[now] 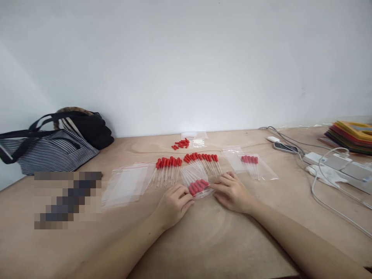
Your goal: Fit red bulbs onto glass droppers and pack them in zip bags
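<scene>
In front of me lies a clear zip bag [197, 173] holding several red-bulbed droppers, their bulbs [198, 186] near its mouth on my side. My left hand [176, 202] is closed, with thumb and fingertips on the left corner of the bag's mouth. At the right corner, my right hand [234, 195] pinches the bag's edge with bent fingers. Just beyond the bag are a left group of loose droppers [167, 164] and a right group of loose droppers [207, 161]. A filled bag of droppers [250, 164] lies to the right.
Flat clear bags [126, 184] are stacked on the left. Loose red bulbs [181, 144] lie at the back by another clear bag [195, 139]. A striped bag [56, 149] stands far left; a power strip [337, 164], cables and coloured sheets [350, 135] are on the right.
</scene>
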Demonstrator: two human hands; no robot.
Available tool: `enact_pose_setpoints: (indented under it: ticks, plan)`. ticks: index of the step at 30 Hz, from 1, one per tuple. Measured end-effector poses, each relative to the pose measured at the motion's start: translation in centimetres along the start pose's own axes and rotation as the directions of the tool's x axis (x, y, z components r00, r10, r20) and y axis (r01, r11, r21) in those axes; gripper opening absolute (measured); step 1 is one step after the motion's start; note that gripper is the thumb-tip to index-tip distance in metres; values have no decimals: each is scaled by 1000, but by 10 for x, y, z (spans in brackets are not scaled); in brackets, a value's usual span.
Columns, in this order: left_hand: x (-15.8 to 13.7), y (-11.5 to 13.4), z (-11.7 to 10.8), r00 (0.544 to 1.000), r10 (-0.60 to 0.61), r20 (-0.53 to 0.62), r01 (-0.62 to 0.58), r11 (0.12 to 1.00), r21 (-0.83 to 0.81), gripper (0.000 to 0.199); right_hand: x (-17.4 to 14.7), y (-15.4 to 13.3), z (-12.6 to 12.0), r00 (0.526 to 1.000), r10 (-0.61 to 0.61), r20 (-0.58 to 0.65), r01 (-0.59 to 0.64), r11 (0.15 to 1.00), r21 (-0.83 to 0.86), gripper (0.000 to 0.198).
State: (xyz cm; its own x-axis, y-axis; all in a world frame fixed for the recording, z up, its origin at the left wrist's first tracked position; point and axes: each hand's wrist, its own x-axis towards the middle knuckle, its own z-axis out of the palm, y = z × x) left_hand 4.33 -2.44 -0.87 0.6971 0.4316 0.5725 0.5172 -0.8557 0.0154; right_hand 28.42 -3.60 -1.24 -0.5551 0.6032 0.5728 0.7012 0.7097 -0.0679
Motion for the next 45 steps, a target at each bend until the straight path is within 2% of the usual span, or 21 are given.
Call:
enact_pose_setpoints:
  ticks: [2, 5, 8, 10, 14, 21, 30, 39, 45]
  plan:
    - [1, -2, -1, 996, 86, -25, -84, 995, 61, 15, 0, 4, 3, 991, -106, -81, 98, 991, -93, 22]
    - [2, -4, -2, 984, 169, -59, -161, 979, 124, 19, 3, 5, 8, 952, -260, -163, 219, 948, -231, 13]
    - [2, -6, -5, 970, 219, -100, -204, 968, 145, 19, 6, 2, 11, 908, -380, -177, 316, 898, -306, 11]
    - [1, -9, -6, 956, 266, -126, -243, 955, 168, 17, 7, -1, 12, 893, -414, -174, 343, 879, -330, 14]
    - [1, -19, -8, 912, 385, -142, -348, 909, 229, 5, 5, -3, 15, 889, -411, -201, 327, 878, -349, 17]
    - [1, -22, -11, 865, 478, -153, -441, 870, 220, 12, 4, -7, 16, 888, -402, -223, 313, 884, -347, 15]
    - [1, -19, -11, 864, 461, -201, -420, 881, 218, 16, 5, -6, 15, 898, -379, -222, 280, 883, -376, 7]
    - [0, -21, -4, 866, 447, -223, -397, 887, 237, 15, 7, -12, 18, 883, -395, -253, 292, 885, -362, 23]
    - [-4, -25, 0, 876, 420, -236, -379, 904, 200, 13, 6, -15, 21, 879, -353, -321, 236, 906, -351, 8]
